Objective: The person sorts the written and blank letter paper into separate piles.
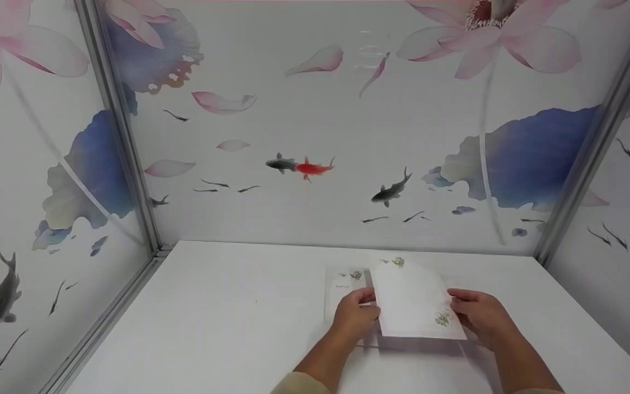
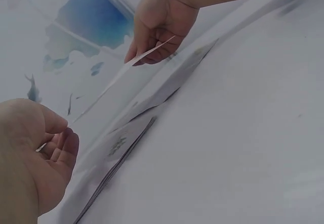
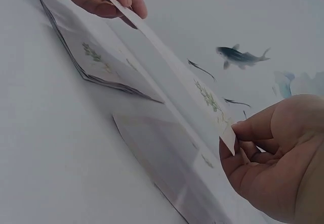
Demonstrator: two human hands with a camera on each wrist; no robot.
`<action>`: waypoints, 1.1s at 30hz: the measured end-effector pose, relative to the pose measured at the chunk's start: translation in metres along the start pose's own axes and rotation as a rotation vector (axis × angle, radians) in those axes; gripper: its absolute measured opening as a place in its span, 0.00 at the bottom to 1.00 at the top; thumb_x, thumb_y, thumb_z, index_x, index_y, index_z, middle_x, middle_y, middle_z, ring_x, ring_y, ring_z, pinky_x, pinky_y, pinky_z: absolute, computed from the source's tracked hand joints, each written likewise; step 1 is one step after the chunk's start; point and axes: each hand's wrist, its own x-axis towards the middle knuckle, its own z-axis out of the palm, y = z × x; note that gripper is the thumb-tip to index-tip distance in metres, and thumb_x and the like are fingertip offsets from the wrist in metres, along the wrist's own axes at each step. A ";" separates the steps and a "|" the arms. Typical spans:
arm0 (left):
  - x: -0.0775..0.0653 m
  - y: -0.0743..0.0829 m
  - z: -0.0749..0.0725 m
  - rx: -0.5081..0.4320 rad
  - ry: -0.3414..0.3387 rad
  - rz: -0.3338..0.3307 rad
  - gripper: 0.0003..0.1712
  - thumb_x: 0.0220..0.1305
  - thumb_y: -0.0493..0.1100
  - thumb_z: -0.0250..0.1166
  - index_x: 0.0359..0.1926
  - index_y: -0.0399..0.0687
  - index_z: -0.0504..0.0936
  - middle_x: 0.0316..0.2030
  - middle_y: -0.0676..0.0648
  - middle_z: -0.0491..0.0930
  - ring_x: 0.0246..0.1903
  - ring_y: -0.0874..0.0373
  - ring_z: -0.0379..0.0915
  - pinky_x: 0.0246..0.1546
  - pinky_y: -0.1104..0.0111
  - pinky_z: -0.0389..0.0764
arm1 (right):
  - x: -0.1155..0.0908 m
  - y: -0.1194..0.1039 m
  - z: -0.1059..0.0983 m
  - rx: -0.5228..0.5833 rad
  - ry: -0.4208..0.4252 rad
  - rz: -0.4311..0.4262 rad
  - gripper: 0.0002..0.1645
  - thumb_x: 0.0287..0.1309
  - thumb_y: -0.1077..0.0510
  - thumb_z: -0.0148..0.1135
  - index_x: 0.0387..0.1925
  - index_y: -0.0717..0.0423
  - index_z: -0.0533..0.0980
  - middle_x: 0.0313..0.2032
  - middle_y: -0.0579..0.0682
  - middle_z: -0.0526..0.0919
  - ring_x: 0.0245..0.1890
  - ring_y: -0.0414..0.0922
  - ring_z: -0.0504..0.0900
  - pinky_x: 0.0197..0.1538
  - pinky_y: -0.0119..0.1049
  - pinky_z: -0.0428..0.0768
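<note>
A white paper sheet [image 1: 409, 301] with printed green plant sprigs is held up above the table, between both hands. My left hand [image 1: 356, 316] pinches its left edge between thumb and fingers. Its right edge is pinched by my right hand [image 1: 483, 317]. Under the sheet, to the left, lies a thin stack of similar printed papers [image 3: 96, 62], partly hidden by the left hand in the head view. Another flat, pale, glossy-looking piece [image 3: 157, 145] lies to the right beneath the sheet; its kind is unclear.
The white tabletop [image 1: 211, 317] spreads out left of the papers. White panels [image 1: 315, 208] printed with lotus flowers and fish enclose the back and sides, joined by metal corner posts [image 1: 123, 131].
</note>
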 end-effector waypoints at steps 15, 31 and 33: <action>-0.023 0.010 0.059 -0.049 -0.102 -0.007 0.32 0.60 0.27 0.67 0.66 0.48 0.83 0.58 0.51 0.86 0.49 0.58 0.82 0.46 0.62 0.88 | -0.002 0.021 -0.066 0.056 0.036 0.054 0.35 0.74 0.59 0.66 0.77 0.61 0.69 0.59 0.50 0.84 0.50 0.40 0.81 0.47 0.31 0.85; -0.024 -0.001 0.066 0.095 -0.136 0.026 0.33 0.61 0.29 0.70 0.68 0.48 0.80 0.69 0.43 0.79 0.56 0.53 0.81 0.62 0.53 0.84 | 0.002 0.033 -0.073 -0.060 0.092 0.066 0.37 0.73 0.58 0.66 0.77 0.66 0.67 0.73 0.68 0.74 0.48 0.40 0.85 0.44 0.30 0.87; -0.024 -0.003 0.067 0.098 -0.139 0.022 0.33 0.61 0.29 0.71 0.68 0.47 0.81 0.68 0.43 0.80 0.54 0.54 0.82 0.59 0.55 0.86 | 0.002 0.035 -0.074 -0.085 0.104 0.065 0.36 0.72 0.59 0.66 0.76 0.67 0.68 0.69 0.68 0.77 0.47 0.40 0.85 0.44 0.31 0.87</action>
